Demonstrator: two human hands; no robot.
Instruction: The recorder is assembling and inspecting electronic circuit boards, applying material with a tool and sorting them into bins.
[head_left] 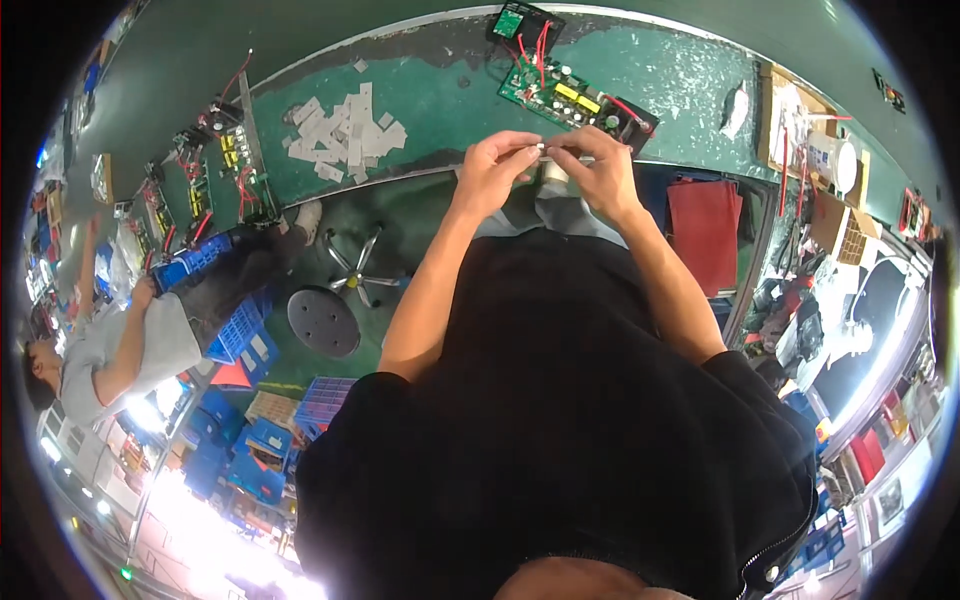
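Fingertips of my left hand (490, 176) and my right hand (601, 172) meet in front of me at the bench's near edge. Both pinch a small white piece (541, 149), too small to make out its kind. Just beyond them on the green bench top (430, 90) lies a green circuit board (545, 88) with yellow and black parts and red wires. A black part with a green board (510, 22) sits at its far end. To the left is a loose pile of pale flat pieces (350, 128).
On the left, more circuit boards (235, 160) stand along a bench where another person in grey (130, 345) works. A round stool (323, 322) and blue crates (240, 325) are on that side. At right are a cardboard box (790, 110), a white roll (835, 162) and red cloth (704, 225).
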